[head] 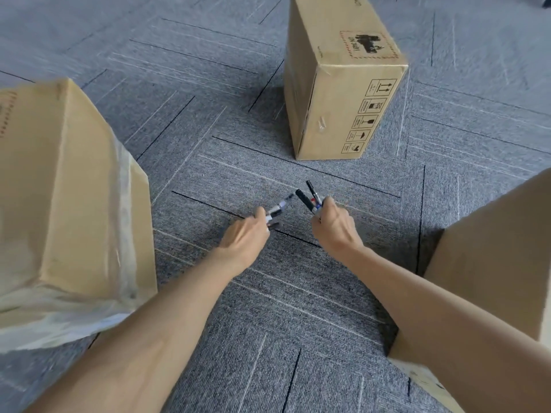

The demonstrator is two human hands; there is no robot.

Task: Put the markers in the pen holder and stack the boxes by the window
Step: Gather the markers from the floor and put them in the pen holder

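My left hand (246, 236) grips a marker (280, 207) with a black and white barrel, its end pointing up and to the right; a second dark marker (275, 225) shows just below its fingers, blurred. My right hand (334, 223) holds two black markers (308, 198) that fan upward and to the left. Both hands hover low over the grey carpet, close together. Three cardboard boxes stand around them: a taped one (68, 204) at the left, a printed one (340, 79) beyond the hands, and a third (501, 257) at the right edge. No pen holder is in view.
Grey carpet tiles (208, 84) with dark seams cover the floor. Open carpet lies between the three boxes and behind the far box. A dark object (544, 0) peeks in at the top right corner.
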